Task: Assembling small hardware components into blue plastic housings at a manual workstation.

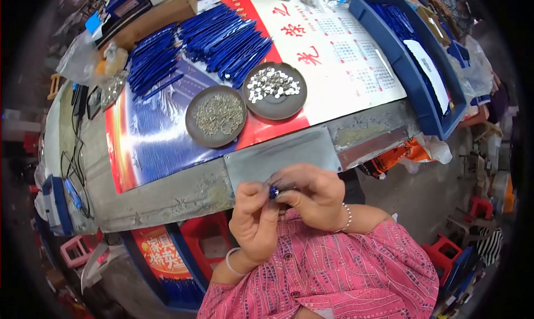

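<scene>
Close to my chest, my left hand (253,219) and my right hand (314,194) meet with their fingertips pinched together. Between them shows the end of a small dark blue piece (273,193); my fingers cover the rest, so its full shape is hidden. Just beyond my hands lies a grey metal plate (283,152) at the table's near edge. Farther off, one round dish (192,131) holds many tiny metal parts, and a second dish (292,114) beside it holds small shiny silver discs.
Heaps of slim blue sticks (222,38) lie on a printed poster sheet (345,91) behind the dishes. A long blue tray (384,63) with more blue sticks stands at the right. Boxes and plastic bags crowd the far left. Red stools (445,255) are on the floor.
</scene>
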Motion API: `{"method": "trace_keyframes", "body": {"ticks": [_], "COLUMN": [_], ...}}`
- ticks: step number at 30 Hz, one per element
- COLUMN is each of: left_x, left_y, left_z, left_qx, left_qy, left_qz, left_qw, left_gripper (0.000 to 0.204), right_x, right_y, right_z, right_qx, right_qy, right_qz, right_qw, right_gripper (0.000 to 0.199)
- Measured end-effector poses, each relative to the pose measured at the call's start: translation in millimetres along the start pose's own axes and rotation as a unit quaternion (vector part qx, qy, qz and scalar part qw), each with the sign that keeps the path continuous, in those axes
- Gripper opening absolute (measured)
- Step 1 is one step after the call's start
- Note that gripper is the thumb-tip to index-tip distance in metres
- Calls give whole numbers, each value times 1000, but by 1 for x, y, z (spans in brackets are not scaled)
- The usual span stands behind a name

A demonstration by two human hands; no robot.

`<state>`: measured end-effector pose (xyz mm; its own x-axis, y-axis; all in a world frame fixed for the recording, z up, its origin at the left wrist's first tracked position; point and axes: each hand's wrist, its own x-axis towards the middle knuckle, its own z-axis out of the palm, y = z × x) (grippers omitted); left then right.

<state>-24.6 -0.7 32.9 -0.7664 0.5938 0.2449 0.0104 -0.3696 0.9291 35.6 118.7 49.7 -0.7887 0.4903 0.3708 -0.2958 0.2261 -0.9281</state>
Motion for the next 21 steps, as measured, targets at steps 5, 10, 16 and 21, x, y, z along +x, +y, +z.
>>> {"method": "trace_keyframes", "body": {"ticks": [5,10,16,21], "left_x": [-3,-1,-5,5], "left_y": [-2,-2,1,2], "left_z": [-2,-1,3,2], "left_qx": [45,69,4,114], "left_qy": [9,8,13,-8], "left_qz": [64,74,-10,31], "left_qw": [997,995,1000,993], "left_gripper": [25,25,23,26], "right_x": [2,7,11,2], "right_y": [-1,-1,10,18], "right_z": [2,-3,-2,1], "right_qx": [36,-104,-173,-184], "right_qy": [-6,-17,-10,-66], "right_qz": [4,-98,-156,-105], "right_qw": [999,990,972,975], "right_gripper": [16,16,15,27]}}
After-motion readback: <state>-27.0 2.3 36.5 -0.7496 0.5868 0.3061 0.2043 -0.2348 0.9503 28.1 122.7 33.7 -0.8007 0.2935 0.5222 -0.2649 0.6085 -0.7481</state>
